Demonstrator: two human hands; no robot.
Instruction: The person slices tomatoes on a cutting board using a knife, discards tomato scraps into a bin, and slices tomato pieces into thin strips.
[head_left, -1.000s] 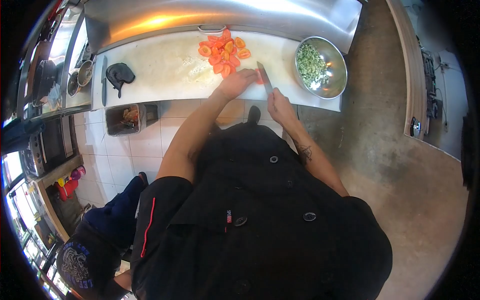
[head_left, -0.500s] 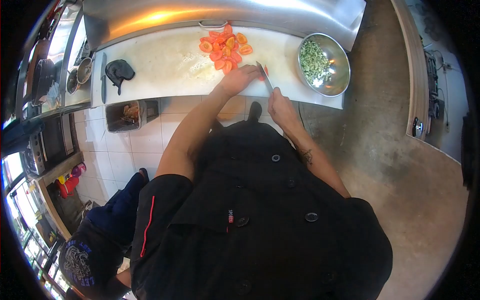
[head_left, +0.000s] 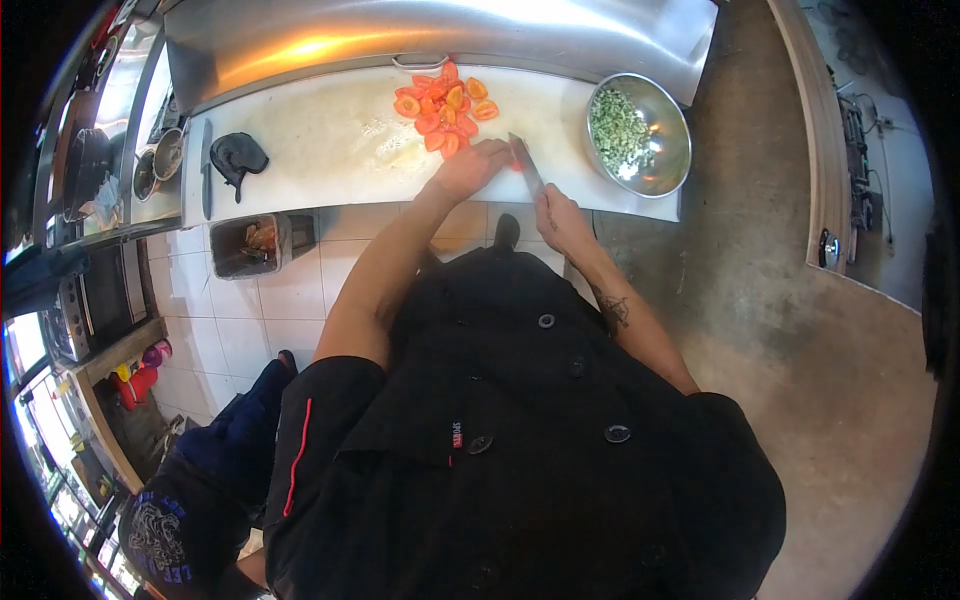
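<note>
My right hand [head_left: 560, 217] is closed round the handle of a knife [head_left: 527, 167], its blade pointing up and to the left over the white cutting board [head_left: 310, 125]. Just left of the blade, my left hand [head_left: 473, 168] has its fingers together on a small red piece [head_left: 514, 153], mostly hidden by the fingers and blade. A pile of cut tomatoes [head_left: 445, 106] lies beyond my left hand. To the right stands a steel bowl [head_left: 673, 150] with chopped green pieces [head_left: 619, 130] inside.
At the board's left end lie a second knife [head_left: 206, 170] and a black object [head_left: 238, 158]. A bin [head_left: 246, 247] with scraps stands below the board's front edge. A person in dark clothes [head_left: 190, 480] is at the lower left. A steel panel [head_left: 440, 35] borders the far side.
The view has shifted slightly. The knife and my hands have moved only a little; the red piece beside the blade is now more covered.
</note>
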